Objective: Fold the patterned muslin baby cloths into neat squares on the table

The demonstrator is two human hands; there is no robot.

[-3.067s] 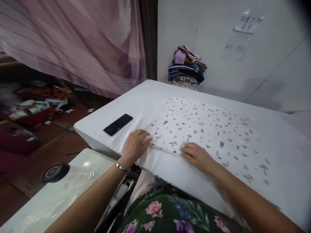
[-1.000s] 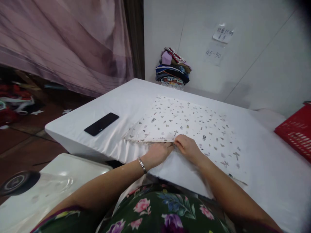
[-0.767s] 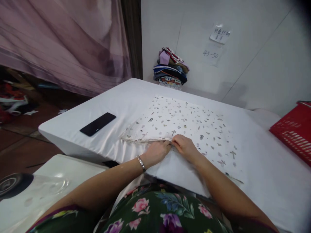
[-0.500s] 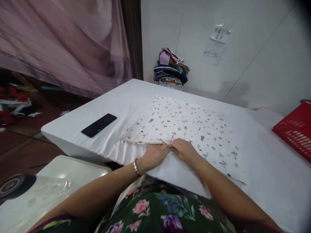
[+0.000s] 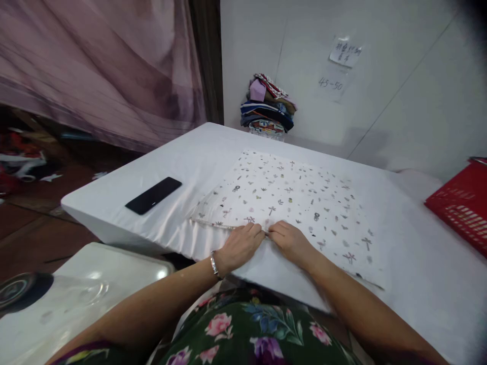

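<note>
A white cloth printed with small grey and brown motifs (image 5: 289, 197) lies flat on the white-covered table (image 5: 213, 157). Both my hands rest side by side at the middle of its near edge. My left hand (image 5: 239, 246), with a silver bracelet on the wrist, has its fingers curled onto the cloth's edge. Touching it on the right, my right hand (image 5: 291, 241) has its fingers bent and pressed on the same edge. Fingertips of both meet at the hem.
A black phone (image 5: 153, 194) lies on the table's left part. A stack of folded colourful fabrics (image 5: 269, 106) stands at the far edge against the wall. A red basket (image 5: 462, 205) sits at the right. A white machine top (image 5: 76, 299) is lower left.
My hands, apart along the cloth's near edge three seconds ago, have come together at its middle. Over the last second they slid slightly toward me, drawing the hem along.
</note>
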